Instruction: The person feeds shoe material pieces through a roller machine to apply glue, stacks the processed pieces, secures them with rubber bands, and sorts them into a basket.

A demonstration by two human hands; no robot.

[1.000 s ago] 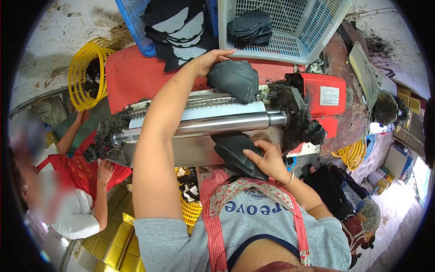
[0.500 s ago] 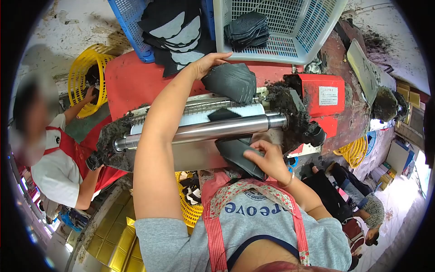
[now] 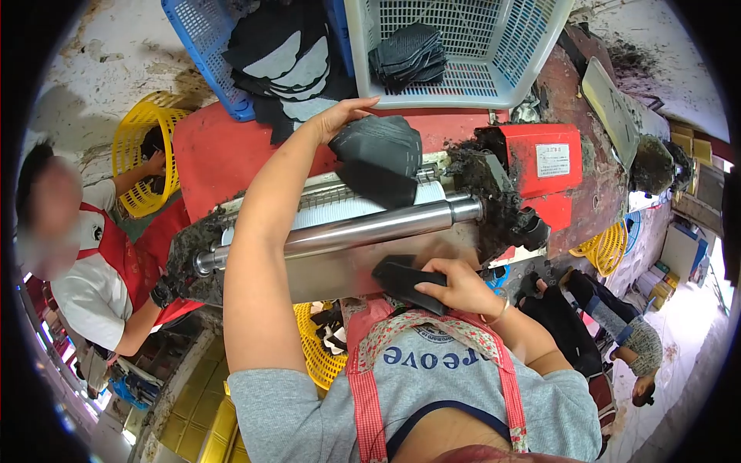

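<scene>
My left hand (image 3: 340, 119) reaches over the roller machine, closed on a fanned stack of black sheet pieces (image 3: 382, 143). One dark, blurred piece hangs from that stack toward the white ribbed bed (image 3: 324, 199) behind the shiny steel roller (image 3: 370, 224). On the near side of the roller, my right hand (image 3: 459, 287) pinches more black pieces (image 3: 407, 284), thumb on top, just above the apron. How many pieces it holds I cannot tell. The metal plate (image 3: 332, 270) in front of the roller lies partly under my left forearm.
Behind the machine stand a pale basket (image 3: 463, 96) with black pieces and a blue basket (image 3: 202, 62) beside black and white-backed pieces (image 3: 282, 65). A co-worker (image 3: 100, 255) is at the left near a yellow basket (image 3: 147, 197). Dirt-caked roller housing (image 3: 494, 189) is at the right.
The black piece lying behind the roller is gone from there, and another now hangs from my left hand's stack. The pieces in my right hand have tilted and look narrower. The view has shifted slightly.
</scene>
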